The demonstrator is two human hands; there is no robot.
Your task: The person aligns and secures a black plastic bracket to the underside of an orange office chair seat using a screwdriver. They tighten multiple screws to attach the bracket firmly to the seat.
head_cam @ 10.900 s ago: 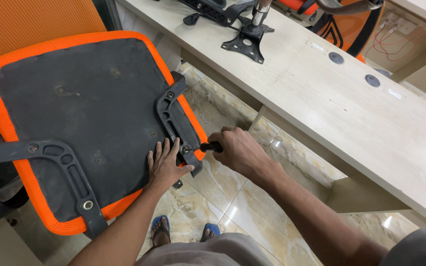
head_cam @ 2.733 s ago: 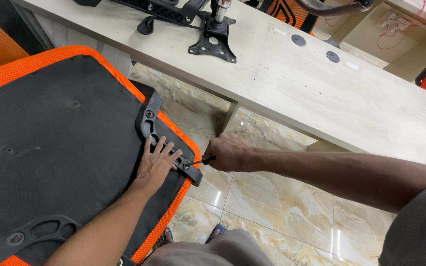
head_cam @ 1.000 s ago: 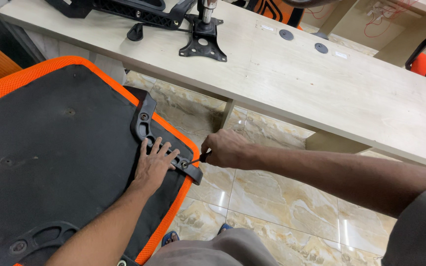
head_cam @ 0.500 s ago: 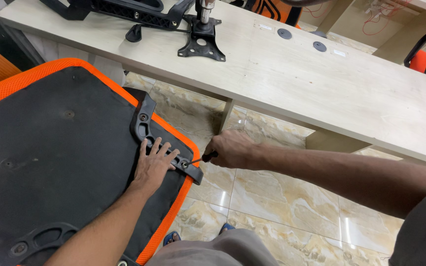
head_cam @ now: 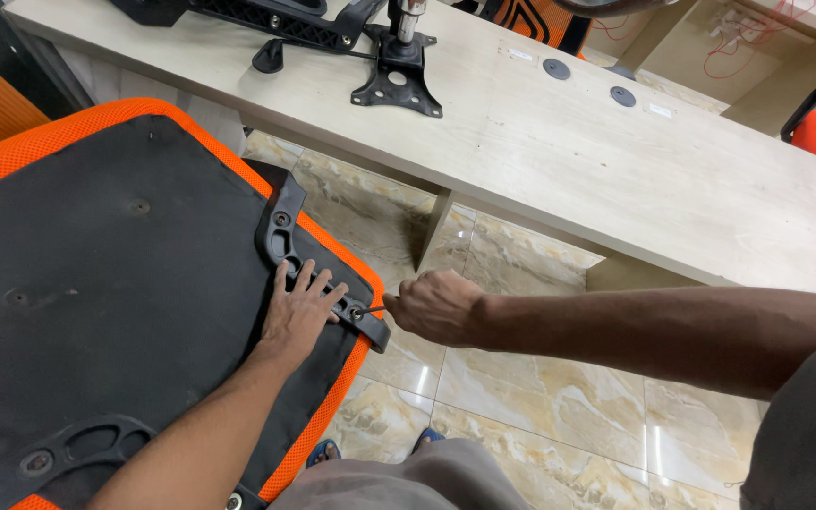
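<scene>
While right hand (head_cam: 434, 307) fingers clench a mostly hidden tool (head_cam: 374, 308) | left hand (head_cam: 297, 316) flat on bracket (head_cam: 306, 264)

under the left hand (head_cam: 297, 316) lies a seat bottom (head_cam: 96, 302) covered in matt black cloth, edged with rough orange mesh. the bracket (head_cam: 287, 236) at its fingertips is matt black plastic. the right hand (head_cam: 434, 305) closes round a thin metal tool (head_cam: 374, 308). below both hands the floor tiles (head_cam: 540, 397) are glossy marble-look stone. beyond them the desk (head_cam: 616, 161) is pale, matt wood-grain board.
</scene>
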